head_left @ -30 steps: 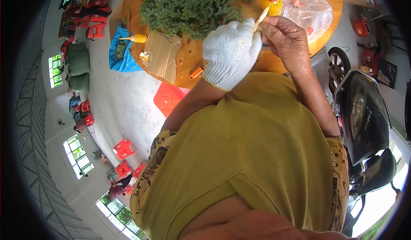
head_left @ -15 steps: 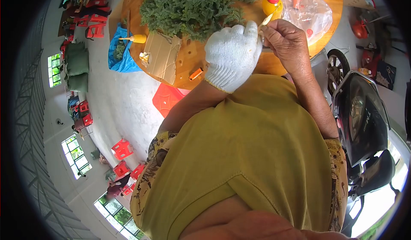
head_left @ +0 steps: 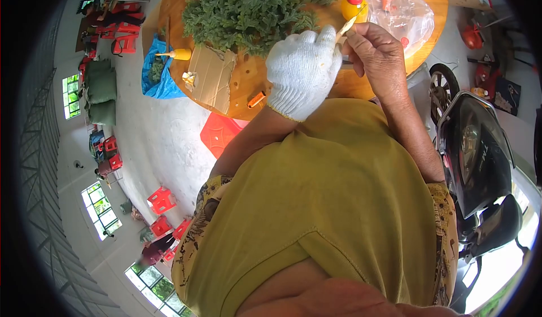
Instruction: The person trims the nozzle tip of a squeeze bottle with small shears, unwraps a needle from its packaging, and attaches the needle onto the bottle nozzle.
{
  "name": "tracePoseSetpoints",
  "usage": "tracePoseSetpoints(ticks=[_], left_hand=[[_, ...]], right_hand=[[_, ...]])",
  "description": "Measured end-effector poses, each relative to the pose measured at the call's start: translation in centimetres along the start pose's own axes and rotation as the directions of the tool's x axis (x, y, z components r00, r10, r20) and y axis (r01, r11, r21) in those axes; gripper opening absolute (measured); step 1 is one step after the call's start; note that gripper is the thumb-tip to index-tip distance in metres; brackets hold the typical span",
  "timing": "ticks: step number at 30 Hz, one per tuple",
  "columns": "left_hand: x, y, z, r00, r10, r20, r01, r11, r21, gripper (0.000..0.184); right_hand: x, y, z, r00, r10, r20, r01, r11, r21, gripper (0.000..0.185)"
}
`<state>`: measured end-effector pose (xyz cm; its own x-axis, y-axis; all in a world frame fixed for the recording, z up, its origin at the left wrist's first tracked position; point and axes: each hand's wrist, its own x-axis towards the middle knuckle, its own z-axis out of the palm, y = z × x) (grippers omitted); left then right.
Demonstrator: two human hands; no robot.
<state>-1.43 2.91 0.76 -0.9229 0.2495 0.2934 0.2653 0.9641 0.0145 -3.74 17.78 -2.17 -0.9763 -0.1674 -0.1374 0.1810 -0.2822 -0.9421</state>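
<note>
My left hand (head_left: 302, 71), in a white knitted glove, is closed with its fingertips at the lower end of a thin pale-yellow strip (head_left: 347, 26). Bare, my right hand (head_left: 377, 57) pinches the same strip from the other side between thumb and forefinger. The strip's exact kind is too small to make out. Just beyond the fingers stands a yellow bottle with a red cap (head_left: 354, 5). A large heap of green artificial foliage sprigs (head_left: 248, 14) lies on the round wooden table (head_left: 248, 74), beyond my left hand.
On the table are a clear plastic bag (head_left: 403, 14) with orange items, a flattened piece of cardboard (head_left: 212, 79), an orange tube-like item (head_left: 256, 99) and a yellow squeeze bottle (head_left: 179, 53). A blue bag (head_left: 158, 71) hangs at the edge. A motorbike (head_left: 477, 153) stands at right.
Both hands stay together at the strip; my right fingers have shifted slightly on it, so a little more of it shows. The whole view has moved slightly.
</note>
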Motion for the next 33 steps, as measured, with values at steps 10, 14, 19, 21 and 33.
tracePoseSetpoints(ticks=[10,14,19,21,33], left_hand=[[0.1,-0.1,0.2,1.0,0.028,-0.002,-0.028,0.996,0.08,0.032],[0.3,-0.4,0.7,0.998,0.065,0.025,-0.068,0.99,0.12,0.031],[0.2,-0.6,1.5,0.994,0.089,0.066,-0.098,0.983,0.158,0.028],[0.2,-0.8,1.7,0.993,0.103,0.055,-0.11,0.98,0.163,0.028],[-0.3,-1.2,1.8,0.998,0.034,0.055,-0.028,0.993,-0.111,0.019]], right_hand=[[0.7,0.5,-0.4,1.0,-0.016,-0.014,0.015,0.998,-0.059,0.016],[0.9,0.1,-0.4,0.999,0.042,-0.025,-0.045,0.989,-0.138,0.016],[1.4,0.4,-0.3,0.99,0.131,-0.049,-0.137,0.98,-0.145,0.016],[1.5,0.7,-0.4,0.986,0.153,-0.064,-0.16,0.978,-0.134,0.017],[1.6,1.9,-0.8,0.998,0.053,0.032,-0.058,0.985,0.165,0.017]])
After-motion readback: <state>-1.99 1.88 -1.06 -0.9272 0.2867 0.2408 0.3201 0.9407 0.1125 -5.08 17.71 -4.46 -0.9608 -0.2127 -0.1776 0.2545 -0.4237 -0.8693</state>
